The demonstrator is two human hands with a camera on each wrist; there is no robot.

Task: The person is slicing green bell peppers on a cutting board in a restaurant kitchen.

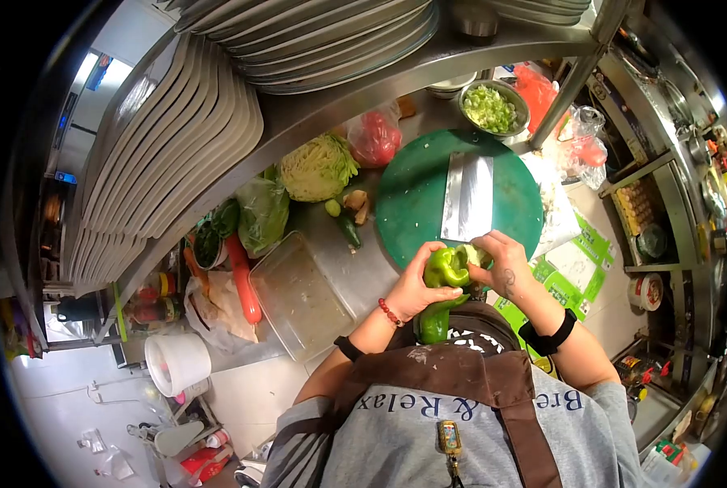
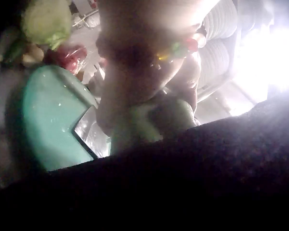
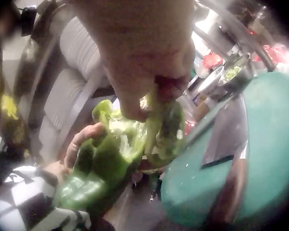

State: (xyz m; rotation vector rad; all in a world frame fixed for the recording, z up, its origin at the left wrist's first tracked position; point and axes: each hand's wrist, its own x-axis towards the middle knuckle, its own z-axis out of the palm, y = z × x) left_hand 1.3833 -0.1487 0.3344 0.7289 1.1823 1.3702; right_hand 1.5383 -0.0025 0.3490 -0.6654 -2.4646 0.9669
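Observation:
Both hands are at a green bell pepper in front of the torso, at the near edge of a round green cutting board. My left hand grips the pepper from its left side. In the right wrist view the pepper is split, its pale inside showing. My right hand pinches a piece at the opening, fingers curled inward. A broad cleaver lies flat on the board. The left wrist view is dark and blurred, with the pepper faint below the hand.
A halved cabbage, a cucumber piece and an empty clear tray sit left of the board. Behind it stands a bowl of chopped greens. Stacked plates fill the metal shelf overhead.

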